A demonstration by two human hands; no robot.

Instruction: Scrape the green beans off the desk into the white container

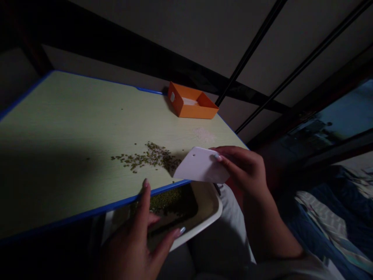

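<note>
My right hand (243,167) pinches a flat white plastic scraper (201,165) with a small hole near one corner. Its lower left corner comes down beside a scattered pile of small green beans (155,155) on the pale table (72,109). Below the table's blue edge, a white tub (214,208) sits by my lap with more green beans (173,200) inside. At the blue edge is my left hand (142,237), its fingers spread and nothing held; part of it overlaps the tub.
An orange open box (198,112) with something pale inside stands at the table's back right. In front of it lies a thin patch of fine white grains (204,134). A dark-trimmed wall rises behind the table. Blue and striped bedding (323,217) lies at the right.
</note>
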